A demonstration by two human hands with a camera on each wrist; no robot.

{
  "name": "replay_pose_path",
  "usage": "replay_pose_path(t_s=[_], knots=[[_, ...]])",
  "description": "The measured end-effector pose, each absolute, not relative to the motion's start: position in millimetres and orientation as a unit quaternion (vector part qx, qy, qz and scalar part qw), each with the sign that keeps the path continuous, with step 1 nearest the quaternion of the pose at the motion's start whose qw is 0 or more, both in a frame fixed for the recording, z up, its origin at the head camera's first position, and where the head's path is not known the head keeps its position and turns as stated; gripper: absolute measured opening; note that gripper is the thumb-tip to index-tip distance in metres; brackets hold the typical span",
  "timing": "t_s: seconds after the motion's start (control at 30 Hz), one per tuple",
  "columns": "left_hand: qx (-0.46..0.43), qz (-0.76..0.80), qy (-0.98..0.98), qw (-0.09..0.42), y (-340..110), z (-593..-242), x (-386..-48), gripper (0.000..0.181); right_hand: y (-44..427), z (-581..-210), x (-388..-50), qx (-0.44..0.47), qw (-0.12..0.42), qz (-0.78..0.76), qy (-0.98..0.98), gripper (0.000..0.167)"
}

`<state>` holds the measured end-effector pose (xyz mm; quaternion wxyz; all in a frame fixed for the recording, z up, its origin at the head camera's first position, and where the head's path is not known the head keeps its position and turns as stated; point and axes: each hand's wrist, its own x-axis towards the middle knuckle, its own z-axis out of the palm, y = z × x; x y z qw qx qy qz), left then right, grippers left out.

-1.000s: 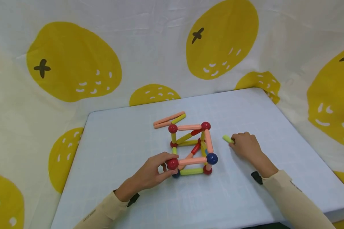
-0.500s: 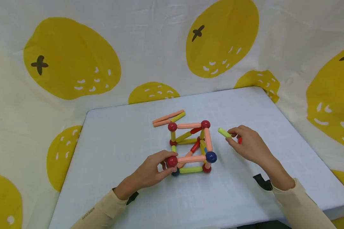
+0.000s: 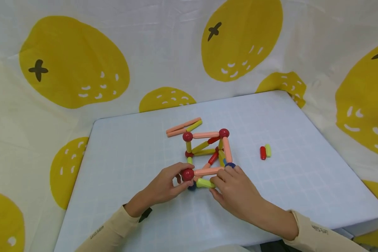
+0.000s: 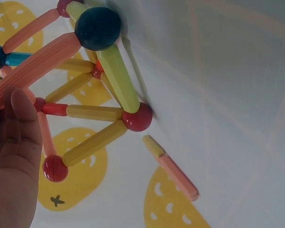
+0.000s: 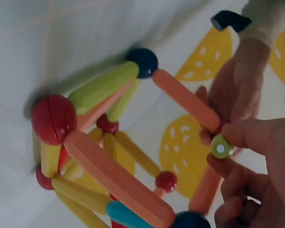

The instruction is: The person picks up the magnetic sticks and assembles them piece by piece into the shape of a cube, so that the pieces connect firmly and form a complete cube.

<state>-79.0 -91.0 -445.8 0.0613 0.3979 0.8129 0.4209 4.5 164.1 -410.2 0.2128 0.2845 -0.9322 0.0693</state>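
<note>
A box-shaped frame of magnetic sticks and balls (image 3: 227, 150) stands on the table. My left hand (image 3: 163, 185) grips the red ball (image 3: 187, 174) at its upper near-left corner, thumb and fingers on either side. My right hand (image 3: 239, 192) pinches a light green magnetic stick (image 5: 221, 146) between thumb and fingers; the right wrist view shows it end-on, close to the left hand's fingers. That hand partly covers the upper dark blue ball (image 3: 230, 165) in the head view. A lower dark blue ball (image 5: 143, 62) joins a salmon stick (image 5: 186, 100) and a green base stick (image 5: 104, 88).
Right of the frame, a loose red stick (image 3: 263, 153) and green stick (image 3: 268, 150) lie side by side. Behind it are salmon sticks (image 3: 183, 125) and a yellow one (image 3: 194, 125). A cloth printed with yellow fruit (image 3: 242, 42) hangs beyond the table's back edge.
My right hand has lifted a green stick from the right of the table and carried it left to the frame's near side, uncovering the red and green sticks. The left hand keeps its hold.
</note>
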Motion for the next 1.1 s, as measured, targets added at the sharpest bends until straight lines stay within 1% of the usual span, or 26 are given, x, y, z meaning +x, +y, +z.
replay_pose_path(t_s=[0.2, 0.43, 0.67, 0.83, 0.93, 0.97, 1.03, 1.1], knots=[[0.389, 0.398, 0.827, 0.076, -88, -445, -79, 0.052, 154, -430, -2, 0.280, 0.262, 0.046, -0.922, 0.035], [0.399, 0.383, 0.832, 0.044, -85, -446, -79, 0.051, 152, -438, -5, 0.282, 0.285, 0.050, -0.915, 0.037], [0.407, 0.379, 0.831, 0.017, -80, -447, -80, 0.047, 149, -444, -8, 0.294, 0.325, 0.031, -0.898, 0.037], [0.409, 0.386, 0.827, 0.004, -79, -446, -80, 0.044, 149, -445, -9, 0.303, 0.326, 0.010, -0.895, 0.032], [0.409, 0.387, 0.826, 0.007, -79, -445, -81, 0.042, 153, -439, -9, 0.309, 0.327, 0.033, -0.892, 0.021], [0.410, 0.386, 0.826, 0.008, -79, -444, -81, 0.041, 156, -436, -9, 0.307, 0.327, 0.051, -0.892, 0.020], [0.410, 0.388, 0.825, 0.012, -80, -443, -81, 0.042, 165, -426, -12, 0.289, 0.327, 0.101, -0.894, 0.022], [0.410, 0.388, 0.825, 0.009, -80, -442, -81, 0.043, 177, -415, -16, 0.251, 0.317, 0.148, -0.903, 0.023]])
